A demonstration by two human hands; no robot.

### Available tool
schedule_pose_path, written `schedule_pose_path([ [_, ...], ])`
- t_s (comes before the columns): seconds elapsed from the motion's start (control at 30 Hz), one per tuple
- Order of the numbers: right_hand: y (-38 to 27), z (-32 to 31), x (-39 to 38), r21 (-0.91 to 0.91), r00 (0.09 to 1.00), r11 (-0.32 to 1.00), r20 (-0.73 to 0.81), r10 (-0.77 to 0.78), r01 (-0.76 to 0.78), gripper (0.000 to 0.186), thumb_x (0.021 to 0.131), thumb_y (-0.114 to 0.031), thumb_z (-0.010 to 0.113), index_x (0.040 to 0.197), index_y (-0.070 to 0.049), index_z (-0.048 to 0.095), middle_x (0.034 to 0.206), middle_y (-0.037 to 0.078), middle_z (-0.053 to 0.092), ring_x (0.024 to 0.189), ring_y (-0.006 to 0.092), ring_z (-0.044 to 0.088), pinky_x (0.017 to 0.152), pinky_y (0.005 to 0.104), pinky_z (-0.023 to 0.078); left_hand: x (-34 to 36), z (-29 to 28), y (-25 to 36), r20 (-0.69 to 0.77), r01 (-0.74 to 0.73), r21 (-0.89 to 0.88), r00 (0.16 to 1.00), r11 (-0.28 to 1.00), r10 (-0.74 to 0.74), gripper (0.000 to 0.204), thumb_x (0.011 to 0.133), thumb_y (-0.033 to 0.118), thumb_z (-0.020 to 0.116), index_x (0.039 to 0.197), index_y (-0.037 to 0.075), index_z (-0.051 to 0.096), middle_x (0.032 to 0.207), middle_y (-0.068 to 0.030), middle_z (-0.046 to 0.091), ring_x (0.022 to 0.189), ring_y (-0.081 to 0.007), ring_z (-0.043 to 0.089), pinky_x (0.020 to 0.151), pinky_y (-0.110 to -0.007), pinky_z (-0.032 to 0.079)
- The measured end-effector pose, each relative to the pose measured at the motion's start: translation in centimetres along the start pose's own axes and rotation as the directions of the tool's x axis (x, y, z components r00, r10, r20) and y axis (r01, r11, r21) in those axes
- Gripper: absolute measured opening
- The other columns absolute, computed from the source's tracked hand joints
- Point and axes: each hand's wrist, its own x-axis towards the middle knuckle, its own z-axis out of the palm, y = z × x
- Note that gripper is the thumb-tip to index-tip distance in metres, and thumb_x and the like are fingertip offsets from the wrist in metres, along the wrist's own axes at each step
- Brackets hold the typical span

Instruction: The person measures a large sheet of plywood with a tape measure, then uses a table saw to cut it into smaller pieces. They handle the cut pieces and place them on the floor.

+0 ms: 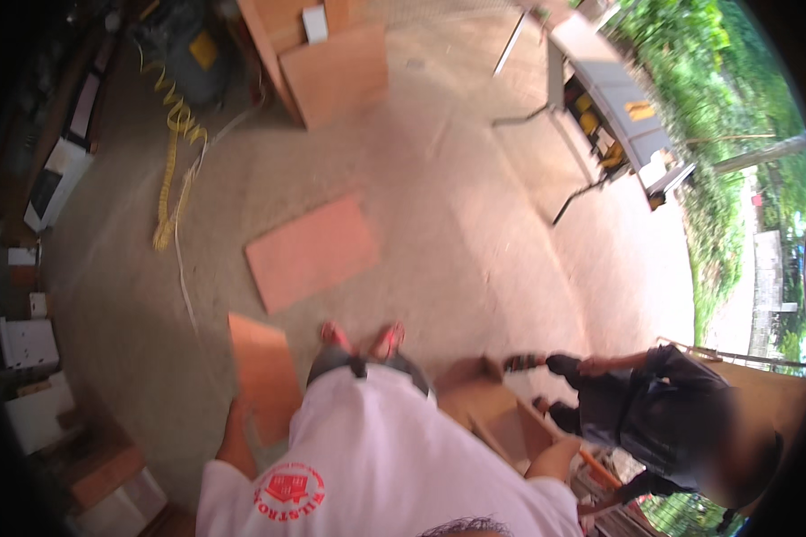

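At my left side a reddish-brown wooden board point(264, 371) stands tilted beside my leg. My left hand point(236, 412) is at its outer edge, closed on it, with the fingers partly hidden. My right hand point(564, 446) is out to the right, next to a brown wooden box-like piece point(518, 428). Its fingers are too small and blurred to make out, so whether it grips that piece does not show. Another flat reddish board point(313, 251) lies on the concrete floor in front of my feet.
A co-worker in dark clothes point(663, 407) stands close on my right. Large wooden panels point(336, 76) stand at the far side, near a dark machine point(184, 54). A yellow coiled hose point(168, 179) trails over the floor. A folding table point(609, 89) with tools stands far right.
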Motion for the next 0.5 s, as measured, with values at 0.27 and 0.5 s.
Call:
schedule_pose_path([
  [0.27,-3.2,-2.0,-10.7,-0.112,0.975,0.993,0.221,0.001,0.025,0.073,0.079,-0.051,0.077,0.118,0.009,0.062,0.121,0.029,0.064,0.114,0.0411,0.064,0.100,0.0465,0.049,9.1,-0.4,-0.9,0.231,-0.409,0.125,0.898,0.904,0.375,0.041,0.078,0.012,0.077,0.114,-0.001,0.063,0.086,-0.0150,0.069,0.064,-0.0259,0.061,0.056,-0.041,0.050],
  [0.5,-2.4,3.6,-14.8,-0.419,0.954,0.857,0.135,-0.268,0.300,0.056,0.069,-0.044,0.087,0.092,0.004,0.072,0.097,0.028,0.070,0.097,0.0416,0.070,0.086,0.0475,0.055,12.9,1.3,-1.3,0.189,-0.287,0.316,0.953,0.904,0.236,0.036,0.075,0.014,0.078,0.103,-0.003,0.066,0.082,-0.0156,0.068,0.061,-0.0246,0.060,0.055,-0.041,0.050],
])
